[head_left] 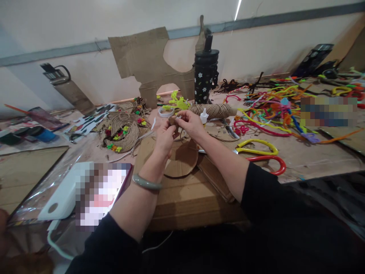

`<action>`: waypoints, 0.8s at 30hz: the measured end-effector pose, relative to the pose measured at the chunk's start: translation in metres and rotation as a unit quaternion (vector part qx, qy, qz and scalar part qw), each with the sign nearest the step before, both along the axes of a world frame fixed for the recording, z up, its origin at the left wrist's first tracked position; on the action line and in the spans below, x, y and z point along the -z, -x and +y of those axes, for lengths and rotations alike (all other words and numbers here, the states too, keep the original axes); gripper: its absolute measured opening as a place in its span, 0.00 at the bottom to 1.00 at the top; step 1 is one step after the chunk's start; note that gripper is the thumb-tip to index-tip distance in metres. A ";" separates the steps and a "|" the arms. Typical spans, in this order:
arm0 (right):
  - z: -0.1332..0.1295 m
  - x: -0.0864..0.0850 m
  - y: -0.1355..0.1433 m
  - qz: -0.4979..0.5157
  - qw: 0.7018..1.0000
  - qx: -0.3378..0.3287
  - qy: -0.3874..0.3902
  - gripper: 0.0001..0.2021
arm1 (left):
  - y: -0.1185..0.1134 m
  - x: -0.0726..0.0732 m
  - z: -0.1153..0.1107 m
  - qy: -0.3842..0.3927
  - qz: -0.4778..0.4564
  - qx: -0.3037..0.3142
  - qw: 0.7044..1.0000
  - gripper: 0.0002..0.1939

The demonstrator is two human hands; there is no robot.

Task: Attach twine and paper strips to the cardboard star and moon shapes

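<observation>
My left hand (165,139) and my right hand (191,125) are close together over the work surface. Both are closed, with fingertips pinching a small brown piece (172,121) whose material I cannot make out. Just below them lies a round cut cardboard disc (184,161), resting on a large cardboard box (182,205). A white glue bottle (203,116) and a roll of jute twine (218,110) are right behind my right hand. Scissors with yellow and red handles (258,146) lie beside my right forearm.
Twine coils with colourful flowers (122,127) lie left; bright pipe cleaners (273,110) spread right. A black flowered bottle (204,76) and cut cardboard (142,53) stand behind. A phone (125,179) with a white power bank (67,190), paint jars (42,134) and a grey bottle (70,89) are left.
</observation>
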State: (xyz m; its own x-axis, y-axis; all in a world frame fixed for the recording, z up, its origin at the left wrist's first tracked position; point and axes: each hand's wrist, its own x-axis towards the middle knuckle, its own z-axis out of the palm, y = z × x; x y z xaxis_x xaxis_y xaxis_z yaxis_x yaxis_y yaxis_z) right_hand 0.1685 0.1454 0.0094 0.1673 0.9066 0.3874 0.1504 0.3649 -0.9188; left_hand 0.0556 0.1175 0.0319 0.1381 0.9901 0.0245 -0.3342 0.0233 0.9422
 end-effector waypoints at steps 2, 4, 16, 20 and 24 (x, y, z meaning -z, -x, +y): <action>0.001 0.001 -0.001 -0.002 1.000 0.000 -0.003 0.10 | 0.000 0.000 0.000 0.003 -0.001 0.000 1.000 0.12; 0.002 0.002 -0.002 -0.006 1.000 -0.002 -0.008 0.10 | 0.001 0.000 0.001 0.009 -0.002 -0.004 1.000 0.12; -0.003 -0.005 -0.001 -0.020 1.000 -0.001 0.023 0.10 | 0.002 0.000 0.000 0.005 0.007 0.009 1.000 0.11; 0.000 -0.004 -0.002 -0.013 1.000 0.005 0.027 0.11 | 0.001 0.000 -0.001 0.007 0.015 0.008 1.000 0.13; -0.001 -0.006 -0.002 -0.001 0.999 0.001 0.037 0.09 | 0.001 0.000 0.000 0.011 0.020 0.003 1.000 0.14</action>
